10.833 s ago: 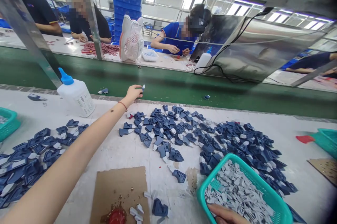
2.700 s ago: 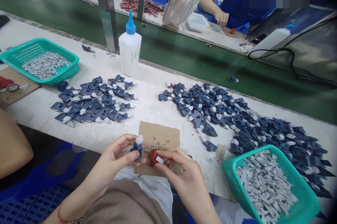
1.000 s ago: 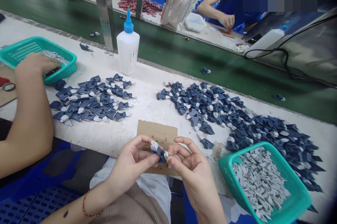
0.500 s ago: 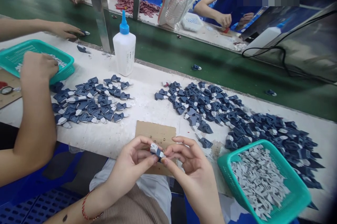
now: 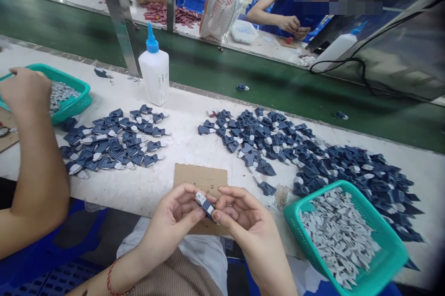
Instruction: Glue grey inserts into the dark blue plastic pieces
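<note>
A small dark blue piece with light grey parts [image 5: 205,204] is pinched between my two hands, over a brown cardboard sheet [image 5: 194,175] at the table's front edge. My left hand [image 5: 177,217] grips its left side with thumb and fingers. My right hand [image 5: 243,222] holds its right end between thumb and forefinger, the other fingers curled. Many dark blue pieces with grey tips [image 5: 271,134] lie heaped behind and to the right. Another group of blue pieces [image 5: 114,143] lies to the left. At the right front, a green basket [image 5: 295,222] holds many loose light grey parts.
A white bottle with a blue cap [image 5: 155,76] stands behind the left group. Beyond it runs a green belt [image 5: 194,69] carrying a few pieces. At far left, a co-worker's hand [image 5: 28,90] is at another green basket [image 5: 74,106]. Metal posts rise behind the bottle.
The view has shifted slightly. Pieces on the belt have moved left. The co-worker's hand at the left basket has moved left, and the other reaching arm is gone. Both my hands keep holding the piece.
</note>
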`<state>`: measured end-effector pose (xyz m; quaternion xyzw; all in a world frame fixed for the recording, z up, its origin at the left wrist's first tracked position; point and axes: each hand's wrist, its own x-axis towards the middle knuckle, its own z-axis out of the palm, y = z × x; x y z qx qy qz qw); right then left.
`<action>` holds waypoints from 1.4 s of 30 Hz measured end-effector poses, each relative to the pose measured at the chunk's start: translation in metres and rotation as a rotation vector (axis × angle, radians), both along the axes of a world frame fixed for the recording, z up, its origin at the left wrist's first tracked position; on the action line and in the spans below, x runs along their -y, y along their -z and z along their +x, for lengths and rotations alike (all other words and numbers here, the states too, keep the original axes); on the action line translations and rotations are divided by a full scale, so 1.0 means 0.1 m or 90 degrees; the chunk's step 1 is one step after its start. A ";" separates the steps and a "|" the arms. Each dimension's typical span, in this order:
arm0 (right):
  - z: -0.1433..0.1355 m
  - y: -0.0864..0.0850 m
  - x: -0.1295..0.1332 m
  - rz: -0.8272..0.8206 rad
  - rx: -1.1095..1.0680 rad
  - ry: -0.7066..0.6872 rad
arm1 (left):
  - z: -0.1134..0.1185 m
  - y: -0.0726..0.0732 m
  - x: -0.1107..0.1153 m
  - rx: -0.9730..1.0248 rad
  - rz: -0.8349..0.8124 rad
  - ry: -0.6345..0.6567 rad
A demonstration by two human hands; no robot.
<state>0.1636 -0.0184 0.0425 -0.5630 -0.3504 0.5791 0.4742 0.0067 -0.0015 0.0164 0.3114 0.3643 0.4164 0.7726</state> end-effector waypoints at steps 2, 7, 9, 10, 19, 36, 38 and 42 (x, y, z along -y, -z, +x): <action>0.00 0.01 0.01 -0.016 -0.022 0.007 | 0.01 0.00 0.00 0.009 0.025 0.015; -0.05 0.07 0.06 0.003 -0.029 0.030 | 0.05 0.01 -0.04 0.003 0.012 0.039; -0.01 0.08 0.10 0.036 -0.012 0.023 | 0.06 0.02 -0.12 -0.033 -0.012 0.042; 0.04 0.09 0.14 0.046 0.008 0.018 | 0.06 0.02 -0.18 -0.057 -0.017 0.045; 1.62 0.04 0.32 -0.159 0.685 0.285 | 0.02 -0.01 -1.49 -0.403 0.276 0.005; 2.16 0.41 0.05 -0.172 0.909 0.102 | 0.50 0.27 -3.64 -0.948 0.517 -0.072; 2.17 0.42 0.06 -0.183 0.887 0.099 | 0.54 0.27 -3.70 -0.988 0.547 -0.058; 2.16 0.36 0.07 -0.177 0.853 0.095 | 0.71 0.27 -3.77 -1.012 0.641 -0.030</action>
